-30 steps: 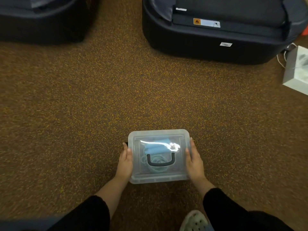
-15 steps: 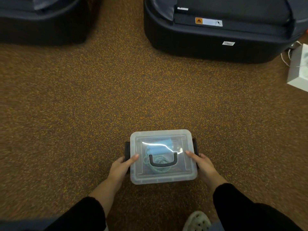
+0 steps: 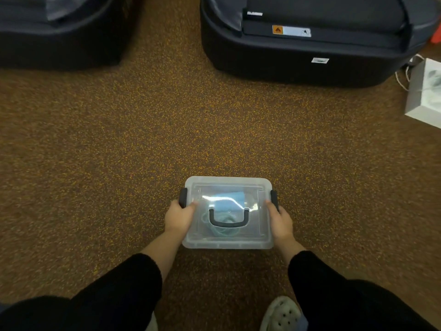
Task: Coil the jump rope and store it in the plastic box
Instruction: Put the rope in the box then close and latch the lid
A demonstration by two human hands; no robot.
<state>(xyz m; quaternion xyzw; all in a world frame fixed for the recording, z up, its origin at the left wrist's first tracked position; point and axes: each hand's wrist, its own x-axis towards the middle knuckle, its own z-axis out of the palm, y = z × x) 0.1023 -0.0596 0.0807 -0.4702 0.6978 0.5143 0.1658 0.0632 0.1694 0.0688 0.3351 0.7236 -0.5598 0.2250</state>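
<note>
A clear plastic box [image 3: 263, 235] sits on the brown carpet with its lid on and a black carry handle [image 3: 229, 220] lying flat on top. Through the lid I see the jump rope [image 3: 226, 204], its blue handles and pale coiled cord inside. My left hand [image 3: 179, 217] presses the black latch [image 3: 183, 197] on the box's left side. My right hand [image 3: 280, 220] presses the black latch [image 3: 274, 198] on the right side. Both hands grip the box's side edges.
Two large dark machine bases stand at the back, one at the left [image 3: 59, 39] and one at the right [image 3: 310, 44]. A white carton [image 3: 424, 91] with a white cable lies at the right edge. My pale shoe [image 3: 280, 315] is near the bottom.
Both hands left the box's sides, exposing the black latches swung out, then came back onto them. The latches now lie closer against the box.
</note>
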